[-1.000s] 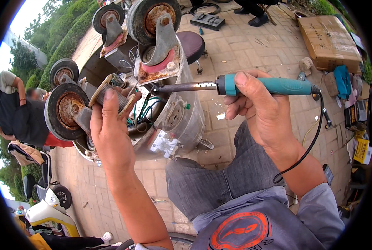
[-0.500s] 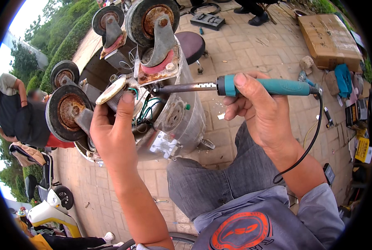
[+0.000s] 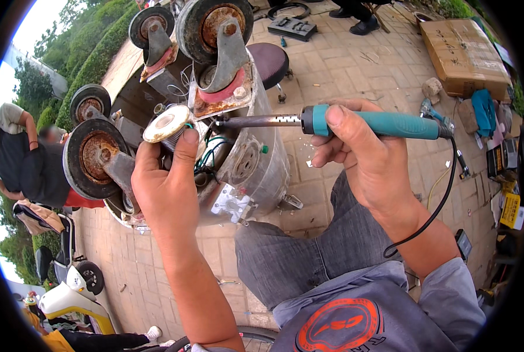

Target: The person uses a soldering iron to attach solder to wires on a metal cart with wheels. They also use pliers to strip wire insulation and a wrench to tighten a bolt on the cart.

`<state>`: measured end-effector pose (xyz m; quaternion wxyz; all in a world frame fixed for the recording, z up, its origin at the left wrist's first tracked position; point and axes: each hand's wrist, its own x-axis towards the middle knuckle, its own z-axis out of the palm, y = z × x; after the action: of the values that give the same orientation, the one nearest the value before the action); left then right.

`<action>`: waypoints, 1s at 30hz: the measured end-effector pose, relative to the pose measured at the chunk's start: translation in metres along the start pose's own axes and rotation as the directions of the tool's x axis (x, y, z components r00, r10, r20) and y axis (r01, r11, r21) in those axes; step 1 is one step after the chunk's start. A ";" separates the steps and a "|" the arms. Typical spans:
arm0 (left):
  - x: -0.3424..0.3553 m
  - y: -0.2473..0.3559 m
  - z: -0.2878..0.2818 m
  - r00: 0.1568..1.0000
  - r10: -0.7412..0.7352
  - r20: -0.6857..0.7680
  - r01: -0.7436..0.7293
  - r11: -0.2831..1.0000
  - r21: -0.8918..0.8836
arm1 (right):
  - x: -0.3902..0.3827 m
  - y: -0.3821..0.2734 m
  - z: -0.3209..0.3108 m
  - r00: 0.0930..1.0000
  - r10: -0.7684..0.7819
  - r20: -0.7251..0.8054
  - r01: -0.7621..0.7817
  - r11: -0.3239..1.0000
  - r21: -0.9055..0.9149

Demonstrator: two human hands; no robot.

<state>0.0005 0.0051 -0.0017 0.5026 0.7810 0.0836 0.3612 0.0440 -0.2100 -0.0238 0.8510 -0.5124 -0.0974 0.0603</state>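
Note:
My right hand (image 3: pixel 361 152) grips the teal handle of a soldering iron (image 3: pixel 385 125), its metal shaft pointing left. The iron's tip sits by the machine's opening, near the green wires (image 3: pixel 214 146); whether it touches anything is too small to tell. Between the thumb and fingers of my left hand (image 3: pixel 167 179) is a spool of solder wire (image 3: pixel 167 124) with a pale round flange, close to the tip. In front of me stands a worn grey machine (image 3: pixel 256 167) with its casters up. A rusty caster (image 3: pixel 218 32) rises above the iron's tip.
Behind the machine is a round stool (image 3: pixel 269 66). A cardboard box (image 3: pixel 464 56) and a hammer (image 3: pixel 435 114) lie on the paving at right. The iron's black cord (image 3: pixel 443 205) loops beside my right forearm. A scooter (image 3: pixel 74 296) and a bystander (image 3: pixel 24 152) are at left.
My left hand has shifted slightly right, and the solder spool has tilted so its flange faces up more. The soldering iron has moved a little left.

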 end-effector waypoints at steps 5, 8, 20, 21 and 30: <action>0.002 -0.002 0.000 1.000 0.000 0.017 0.000 1.000 0.030 | -0.003 0.000 0.002 1.000 -0.019 0.006 0.019 1.000 0.002; 0.002 -0.002 0.001 0.999 -0.017 0.031 0.016 0.999 0.029 | -0.003 0.001 0.002 1.000 -0.023 0.012 0.023 1.000 0.006; 0.001 0.000 0.001 0.999 -0.031 0.038 0.031 0.999 0.011 | -0.003 0.002 0.002 1.000 -0.030 -0.001 0.030 1.000 -0.003; 0.001 0.000 0.001 0.999 -0.025 0.039 0.025 1.000 0.011 | -0.003 0.001 0.001 1.000 -0.027 0.001 0.027 1.000 0.011; 0.002 -0.001 0.001 0.999 -0.017 0.048 0.014 0.998 0.062 | -0.001 0.003 0.000 1.000 0.003 -0.012 -0.002 0.999 0.040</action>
<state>0.0023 0.0058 -0.0014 0.4829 0.8039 0.0885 0.3357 0.0427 -0.2090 -0.0263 0.8617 -0.4957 -0.0903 0.0602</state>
